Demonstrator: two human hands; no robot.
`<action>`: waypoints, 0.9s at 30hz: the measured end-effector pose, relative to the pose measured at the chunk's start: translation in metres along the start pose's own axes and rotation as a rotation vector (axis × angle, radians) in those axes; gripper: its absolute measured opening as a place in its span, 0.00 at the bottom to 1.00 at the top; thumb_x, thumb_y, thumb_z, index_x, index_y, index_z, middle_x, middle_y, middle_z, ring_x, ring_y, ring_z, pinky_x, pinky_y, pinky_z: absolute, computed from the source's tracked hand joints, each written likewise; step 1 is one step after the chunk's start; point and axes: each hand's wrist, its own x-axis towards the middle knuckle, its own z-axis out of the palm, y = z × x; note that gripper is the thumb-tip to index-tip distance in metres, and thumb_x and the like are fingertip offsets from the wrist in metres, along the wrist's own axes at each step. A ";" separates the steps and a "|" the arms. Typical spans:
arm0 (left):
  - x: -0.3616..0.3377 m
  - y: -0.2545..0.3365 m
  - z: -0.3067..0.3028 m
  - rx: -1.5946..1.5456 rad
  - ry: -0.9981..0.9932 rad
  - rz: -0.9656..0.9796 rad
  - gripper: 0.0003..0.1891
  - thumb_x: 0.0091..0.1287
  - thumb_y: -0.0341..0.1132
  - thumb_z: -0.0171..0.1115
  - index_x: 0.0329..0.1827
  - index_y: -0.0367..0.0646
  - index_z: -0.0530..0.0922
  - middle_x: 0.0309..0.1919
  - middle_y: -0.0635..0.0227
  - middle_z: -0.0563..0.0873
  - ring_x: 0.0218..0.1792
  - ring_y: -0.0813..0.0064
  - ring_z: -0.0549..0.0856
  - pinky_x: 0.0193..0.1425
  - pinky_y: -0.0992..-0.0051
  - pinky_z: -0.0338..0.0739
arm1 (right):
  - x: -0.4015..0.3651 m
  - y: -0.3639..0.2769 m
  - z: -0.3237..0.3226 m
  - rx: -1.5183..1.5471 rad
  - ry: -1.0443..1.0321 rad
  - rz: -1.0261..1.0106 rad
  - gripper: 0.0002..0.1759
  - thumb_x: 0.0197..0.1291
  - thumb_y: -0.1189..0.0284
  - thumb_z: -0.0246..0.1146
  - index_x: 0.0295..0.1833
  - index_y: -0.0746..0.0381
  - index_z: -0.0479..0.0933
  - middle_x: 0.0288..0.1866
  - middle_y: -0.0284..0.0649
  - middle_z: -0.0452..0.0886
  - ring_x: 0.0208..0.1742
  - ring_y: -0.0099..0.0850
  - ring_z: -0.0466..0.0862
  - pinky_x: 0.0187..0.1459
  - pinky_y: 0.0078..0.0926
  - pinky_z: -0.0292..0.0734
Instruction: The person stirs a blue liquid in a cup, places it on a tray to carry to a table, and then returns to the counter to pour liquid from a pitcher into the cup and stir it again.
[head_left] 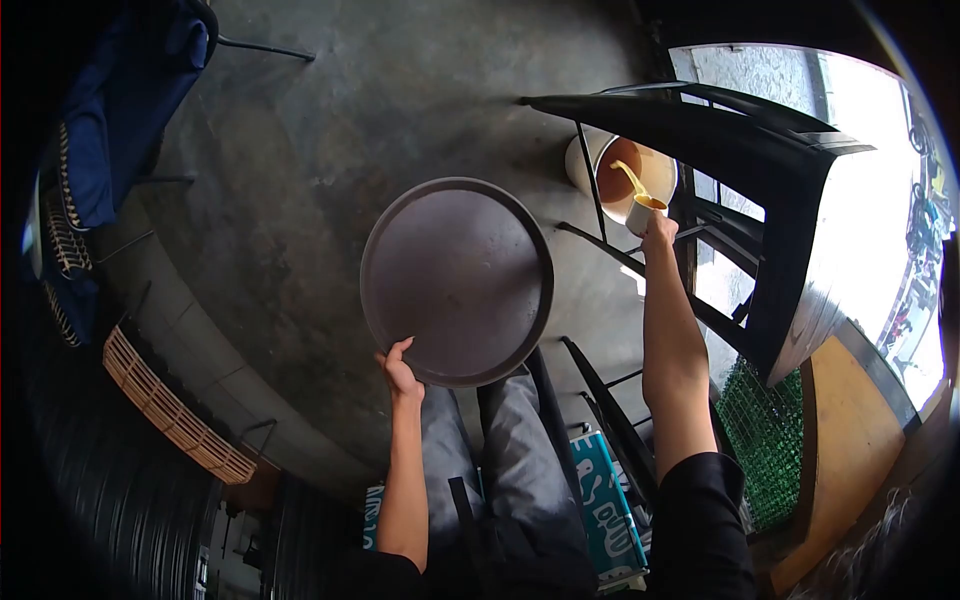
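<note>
My left hand point(402, 374) grips the lower left edge of a large round dark tray point(455, 275), its thumb over the rim. Nothing lies on the tray, which is held flat above my legs. Out to the right, my right hand point(660, 230) is closed around a pale cup point(638, 217), tilted over a whitish bucket point(580, 170). From the cup, a stream of yellow-orange liquid point(629, 173) runs toward the bucket. Reddish-brown liquid point(615, 165) shows inside the bucket. The cup's handle, if it has one, is hidden by my fingers.
A black table or chair frame point(740, 150) with thin legs stands close by my right arm and partly crosses the bucket. A teal patterned box point(605, 510) sits below right. Blue fabric point(125, 110) hangs upper left, above a wicker piece point(175, 410). Grey floor point(290, 180) spreads ahead.
</note>
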 end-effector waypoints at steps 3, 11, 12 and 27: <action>0.010 -0.002 -0.007 -0.025 0.010 0.010 0.27 0.59 0.26 0.61 0.62 0.34 0.64 0.59 0.54 0.75 0.60 0.59 0.76 0.65 0.62 0.73 | -0.011 -0.017 -0.005 -0.254 0.118 -0.017 0.35 0.53 0.51 0.71 0.56 0.68 0.80 0.57 0.53 0.83 0.56 0.46 0.85 0.54 0.41 0.81; 0.039 -0.021 -0.031 -0.132 -0.008 0.028 0.22 0.58 0.26 0.59 0.58 0.33 0.73 0.55 0.57 0.79 0.53 0.59 0.82 0.57 0.63 0.80 | -0.033 -0.041 -0.020 -0.585 0.110 -0.230 0.37 0.55 0.47 0.68 0.59 0.67 0.79 0.57 0.53 0.83 0.60 0.46 0.83 0.56 0.40 0.78; 0.040 -0.022 -0.031 -0.137 -0.043 0.072 0.19 0.59 0.27 0.58 0.54 0.33 0.76 0.50 0.58 0.82 0.49 0.60 0.85 0.53 0.63 0.82 | -0.034 -0.042 -0.020 -0.587 0.110 -0.234 0.37 0.55 0.47 0.68 0.59 0.67 0.79 0.57 0.53 0.83 0.60 0.46 0.83 0.56 0.40 0.78; 0.053 -0.051 -0.042 -0.165 -0.169 -0.045 0.20 0.60 0.26 0.60 0.57 0.32 0.77 0.56 0.59 0.82 0.55 0.63 0.81 0.60 0.66 0.76 | -0.064 -0.054 -0.017 -1.305 0.112 -0.689 0.17 0.61 0.66 0.57 0.52 0.57 0.84 0.53 0.47 0.86 0.57 0.45 0.85 0.56 0.43 0.78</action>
